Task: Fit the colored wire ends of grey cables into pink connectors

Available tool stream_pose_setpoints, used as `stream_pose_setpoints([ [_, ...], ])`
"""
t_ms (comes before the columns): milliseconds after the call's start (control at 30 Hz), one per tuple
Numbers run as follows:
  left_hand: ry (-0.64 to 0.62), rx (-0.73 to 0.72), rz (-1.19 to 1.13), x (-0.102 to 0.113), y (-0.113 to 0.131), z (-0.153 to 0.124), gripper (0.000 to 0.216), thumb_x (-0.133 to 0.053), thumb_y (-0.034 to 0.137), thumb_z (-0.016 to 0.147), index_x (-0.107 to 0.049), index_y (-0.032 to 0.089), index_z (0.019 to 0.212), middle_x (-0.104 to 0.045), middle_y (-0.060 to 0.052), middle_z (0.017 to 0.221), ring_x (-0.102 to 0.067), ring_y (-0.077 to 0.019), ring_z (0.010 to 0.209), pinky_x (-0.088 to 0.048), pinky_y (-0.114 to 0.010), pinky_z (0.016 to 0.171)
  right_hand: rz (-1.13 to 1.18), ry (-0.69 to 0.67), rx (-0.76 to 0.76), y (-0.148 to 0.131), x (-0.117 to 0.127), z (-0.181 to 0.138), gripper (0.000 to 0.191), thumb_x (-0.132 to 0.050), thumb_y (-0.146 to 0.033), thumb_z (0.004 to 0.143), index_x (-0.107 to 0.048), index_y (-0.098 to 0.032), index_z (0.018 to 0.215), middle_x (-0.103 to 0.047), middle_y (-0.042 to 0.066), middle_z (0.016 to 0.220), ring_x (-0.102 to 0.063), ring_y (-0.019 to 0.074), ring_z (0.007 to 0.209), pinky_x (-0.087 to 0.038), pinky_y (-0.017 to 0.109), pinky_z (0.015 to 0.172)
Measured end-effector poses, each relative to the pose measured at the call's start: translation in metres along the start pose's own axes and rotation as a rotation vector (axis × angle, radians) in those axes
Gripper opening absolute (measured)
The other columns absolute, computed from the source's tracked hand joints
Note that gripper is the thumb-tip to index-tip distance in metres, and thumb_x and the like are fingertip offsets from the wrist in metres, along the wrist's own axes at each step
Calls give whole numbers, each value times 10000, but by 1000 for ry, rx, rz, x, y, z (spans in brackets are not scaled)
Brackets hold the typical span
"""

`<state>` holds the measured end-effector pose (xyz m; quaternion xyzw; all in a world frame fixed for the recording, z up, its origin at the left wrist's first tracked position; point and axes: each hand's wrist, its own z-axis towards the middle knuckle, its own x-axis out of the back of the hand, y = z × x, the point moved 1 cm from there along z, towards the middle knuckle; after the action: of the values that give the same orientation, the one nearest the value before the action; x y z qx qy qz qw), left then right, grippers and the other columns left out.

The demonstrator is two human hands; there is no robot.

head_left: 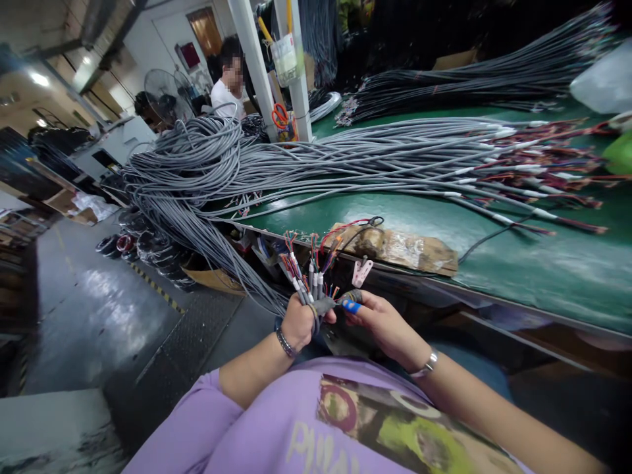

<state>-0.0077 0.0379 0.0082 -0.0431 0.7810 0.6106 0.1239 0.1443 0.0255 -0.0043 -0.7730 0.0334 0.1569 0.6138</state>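
My left hand (299,322) is closed in a fist around a bunch of grey cables (306,283). Their stripped ends with coloured wires stick up above the fist. My right hand (382,324) is just to the right of it, its fingers pinched on one grey cable end (340,299). A blue cap covers one fingertip (351,306). Both hands are held over my lap, just in front of the edge of the green table (543,263).
A large heap of grey cables (306,158) lies across the green table and spills off its left end. Black cables (469,76) lie further back. A flat cardboard piece (405,249) sits at the table's near edge. Another person (230,79) stands at the back left by fans.
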Motion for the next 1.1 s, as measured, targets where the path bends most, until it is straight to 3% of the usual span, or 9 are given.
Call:
stream_pose_setpoints([
  [133,54,-19,-49,-1,0,2,297,-785,372,603,-637,116,570,-564,-15,441,-570,-135,473,-472,-257,532,-45,-126,-21,-3,1,-3,281,-779,-401,625,-629,-165,645,-562,-1,618,-462,117,583,-382,260,576],
  [300,15,-44,-33,-2,3,1,332,-779,389,611,-611,119,511,-540,-15,420,-556,-130,464,-459,-253,524,157,-15,-96,-7,6,-4,320,-781,-454,634,-631,-182,712,-566,-8,672,-489,110,599,-448,275,617],
  [433,-12,-48,11,-3,4,-2,371,-766,412,624,-592,123,469,-523,-16,404,-533,-121,447,-435,-248,511,236,-42,-142,-10,5,-2,373,-832,-416,594,-682,-190,850,-622,19,806,-539,113,664,-481,264,637],
  [633,0,-43,31,-5,10,-6,389,-772,428,597,-578,127,448,-516,-9,394,-466,-89,399,-381,-232,477,343,-46,-193,-11,2,3,345,-819,-435,606,-688,-196,819,-644,20,798,-546,110,634,-496,262,614],
  [767,9,-19,27,-6,11,-6,374,-784,421,576,-579,129,464,-515,-2,395,-446,-84,381,-374,-236,469,317,-59,-186,-12,1,3,335,-770,-482,655,-669,-191,787,-647,34,795,-549,121,631,-493,267,604],
  [867,6,-35,17,-4,8,-5,355,-778,407,592,-585,133,475,-522,-3,400,-465,-96,394,-378,-241,470,265,-45,-188,-13,0,2,387,-796,-497,615,-661,-184,799,-636,30,769,-538,119,613,-491,275,604],
  [1000,-23,-58,34,-4,6,-2,350,-758,388,633,-582,134,467,-521,-11,400,-511,-116,438,-379,-240,484,206,-41,-178,-13,-1,0,393,-841,-456,569,-663,-168,769,-578,-10,656,-509,98,589,-473,249,601],
  [1100,-18,-59,31,-4,6,-3,355,-757,395,633,-579,136,468,-522,-12,402,-511,-117,438,-386,-244,492,223,-63,-173,-13,-1,0,362,-850,-384,568,-683,-173,811,-601,-5,698,-523,98,612,-477,248,619],
])
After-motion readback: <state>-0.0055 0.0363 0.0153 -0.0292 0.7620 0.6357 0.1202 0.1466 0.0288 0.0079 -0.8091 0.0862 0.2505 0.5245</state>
